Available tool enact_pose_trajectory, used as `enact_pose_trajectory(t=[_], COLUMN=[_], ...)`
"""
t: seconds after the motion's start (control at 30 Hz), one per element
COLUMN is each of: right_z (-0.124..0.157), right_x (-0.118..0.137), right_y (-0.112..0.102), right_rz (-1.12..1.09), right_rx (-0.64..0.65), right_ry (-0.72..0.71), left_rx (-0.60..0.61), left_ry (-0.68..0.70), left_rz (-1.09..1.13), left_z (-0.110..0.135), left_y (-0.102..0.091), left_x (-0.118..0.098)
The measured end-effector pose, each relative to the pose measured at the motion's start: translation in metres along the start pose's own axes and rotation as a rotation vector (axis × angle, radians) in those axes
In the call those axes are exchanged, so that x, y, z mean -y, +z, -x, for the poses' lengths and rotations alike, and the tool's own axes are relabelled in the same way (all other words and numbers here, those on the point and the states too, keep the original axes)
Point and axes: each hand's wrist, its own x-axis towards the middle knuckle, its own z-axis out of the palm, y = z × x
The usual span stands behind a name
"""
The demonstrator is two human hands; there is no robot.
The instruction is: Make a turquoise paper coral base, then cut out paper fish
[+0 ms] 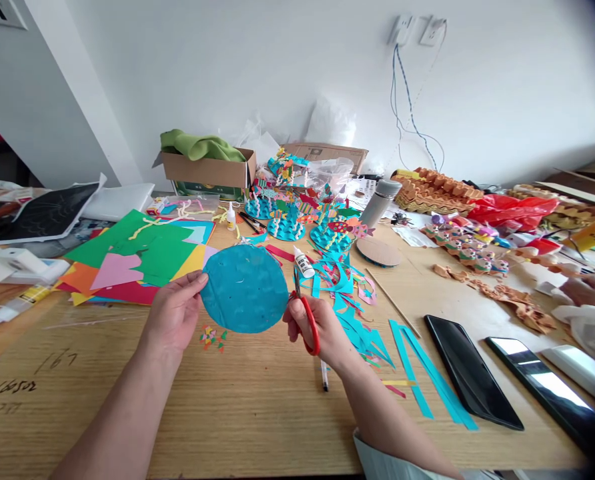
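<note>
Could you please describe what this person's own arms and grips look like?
The left grip and right grip are bare human hands, without gloves. No watch or bracelet shows. The left forearm is bare as far as it shows; the right forearm is bare up to a pale grey sleeve.

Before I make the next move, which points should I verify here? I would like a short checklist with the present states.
1. Left hand grips the blue disc by its edge: ok.
2. Right hand holds the red-handled scissors: ok.
3. Scissor blades not touching the disc: cannot tell.
4. Table near the disc free of scraps: not ok, small coloured pieces lie there.
</note>
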Motion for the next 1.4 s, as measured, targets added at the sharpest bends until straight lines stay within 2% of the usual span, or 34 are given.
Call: enact_pose_trajectory(t=[0.1, 0.2, 0.37, 0.57, 1.4], right_z=[0.002, 0.002, 0.001, 0.001, 0.004], right_x=[0.003, 0.004, 0.004, 0.006, 0.003], right_y=[-0.011, -0.014, -0.015, -0.013, -0.014], right_rz=[0.124, 0.255, 0.264, 0.321, 0.142], right_rx=[0.084, 0.126, 0.168, 0.168, 0.21], right_ry=[-0.048, -0.057, -0.024, -0.048, 0.026], left_rx=[0.067, 0.085, 0.076, 0.063, 0.076], left_ry=[0.098, 0.143, 0.108, 0.07, 0.073], left_rz=[-0.134, -0.2, -0.211, -0.204, -0.217], left_z=[-0.001, 0.0, -0.001, -0.002, -0.003], left_y=[-0.005, -0.007, -0.008, -0.008, -0.01], left_x=[-0.006, -0.009, -0.013, -0.014, -0.011])
